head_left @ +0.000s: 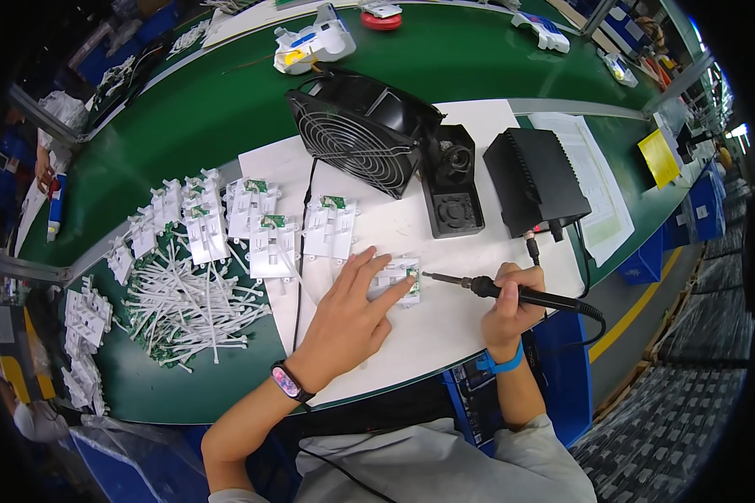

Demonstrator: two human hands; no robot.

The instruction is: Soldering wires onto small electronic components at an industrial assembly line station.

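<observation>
With its fingers spread, my left hand (346,317) lies over a small white plastic housing (384,275) on the white board. Its index fingertip touches the green circuit board (413,282) at the housing's right end. My right hand (512,306) is closed around a black-handled soldering iron (476,287). The iron's tip points left and sits just right of the circuit board; whether it touches cannot be made out. Beyond my left hand stand more white housings with green boards, the closest being one housing (329,228) and another (273,247).
A pile of white cables (195,306) lies left, with housings stacked around it. A black fan (356,130), a soldering iron stand (455,189) and a black power box (535,180) stand behind my hands. Papers (591,180) lie to the right. A black cord (302,260) crosses the white board (445,335).
</observation>
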